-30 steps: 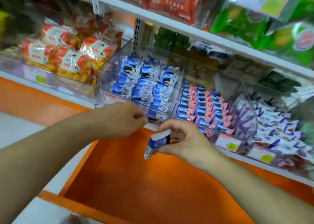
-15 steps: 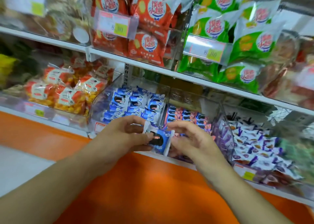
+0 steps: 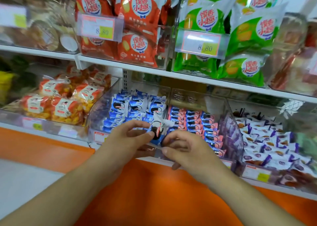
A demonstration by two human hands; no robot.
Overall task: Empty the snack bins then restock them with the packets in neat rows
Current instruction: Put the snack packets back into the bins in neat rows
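A small blue and white cookie packet (image 3: 157, 131) sits between my two hands, just in front of the clear snack bin (image 3: 96, 116) of blue packets (image 3: 133, 107). My left hand (image 3: 127, 140) pinches its left side with thumb and fingers. My right hand (image 3: 183, 148) pinches its lower right edge. The blue packets in that bin lie in rough rows. To the right, a second clear bin (image 3: 229, 128) holds pink and blue packets (image 3: 193, 122) in neat rows.
A bin of purple and white packets (image 3: 267, 143) stands at the right, and orange and white bags (image 3: 60, 102) at the left. The upper shelf (image 3: 205, 79) carries red bags (image 3: 137, 28) and green bags (image 3: 240, 37). An orange ledge (image 3: 154, 191) runs below.
The head has tilted up, showing the upper shelf. The packet, first held in my right hand alone below the bins, has risen to the blue bin's front and both hands now hold it.
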